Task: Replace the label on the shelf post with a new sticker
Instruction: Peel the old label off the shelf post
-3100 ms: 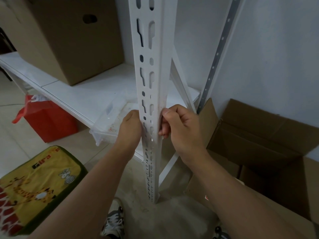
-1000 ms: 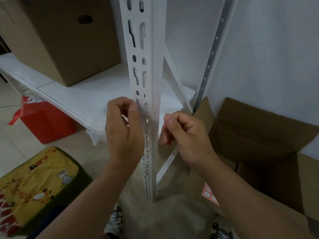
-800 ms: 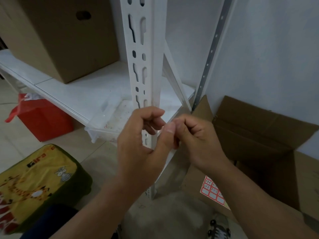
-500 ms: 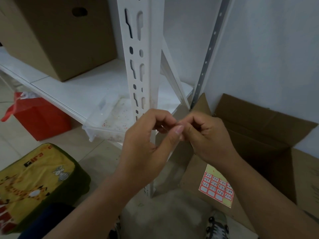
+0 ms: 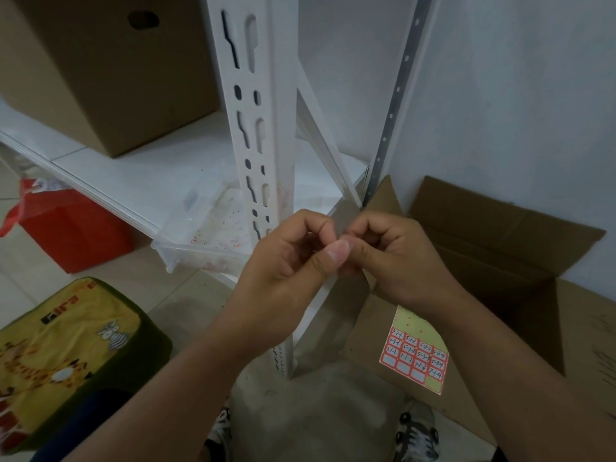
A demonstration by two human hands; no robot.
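Two bare hands meet fingertip to fingertip before the white slotted metal shelf post (image 5: 266,135)

Left hand (image 5: 286,261) and right hand (image 5: 396,258) are curled, thumbs pinched together; whether they grip anything I cannot tell. Lower right, a yellow-green sticker sheet of red-bordered labels (image 5: 415,355) lies against the open brown cardboard box (image 5: 500,248)

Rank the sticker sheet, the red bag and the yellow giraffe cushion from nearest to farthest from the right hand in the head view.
From the right hand:
1. Sticker sheet, just below the wrist, against the open cardboard box.
2. Yellow giraffe cushion, low on the far left.
3. Red bag, far left under the shelf.
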